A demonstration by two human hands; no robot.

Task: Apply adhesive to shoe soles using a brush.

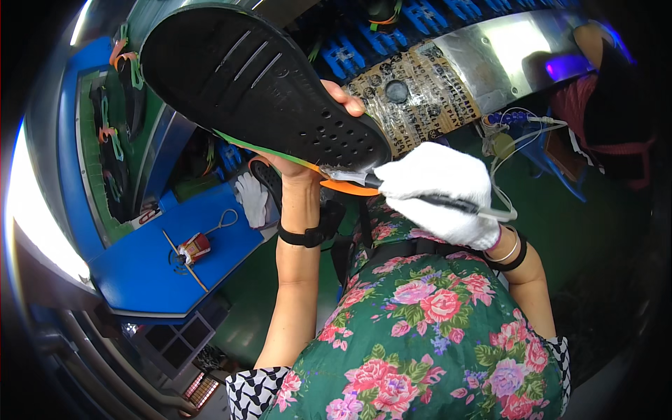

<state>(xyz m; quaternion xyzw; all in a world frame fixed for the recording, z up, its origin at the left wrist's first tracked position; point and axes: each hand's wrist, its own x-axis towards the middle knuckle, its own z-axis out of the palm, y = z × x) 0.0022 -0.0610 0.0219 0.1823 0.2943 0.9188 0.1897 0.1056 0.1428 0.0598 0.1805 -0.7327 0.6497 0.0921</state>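
Note:
A large black shoe sole (252, 84), with raised bars at the far end and round holes at the near end, is tilted up in front of me. My left hand (288, 166), bare, is closed around it, with the fingertips showing over its right edge and the palm by its left edge. My right hand (441, 185), in a white knitted glove, is closed on a dark-handled brush (434, 201) with a clear tube at its back end. The pale brush tip touches or nearly touches the sole's near edge, beside a green and orange rim (350, 187).
A blue table (150, 273) at left bears a small red can (194, 248) with a stick and a wire loop. White gloves (252, 198) lie farther back. Shoe parts hang on a rack (112, 133). A taped cardboard-covered ledge (413, 91) and blue racks (420, 21) stand ahead.

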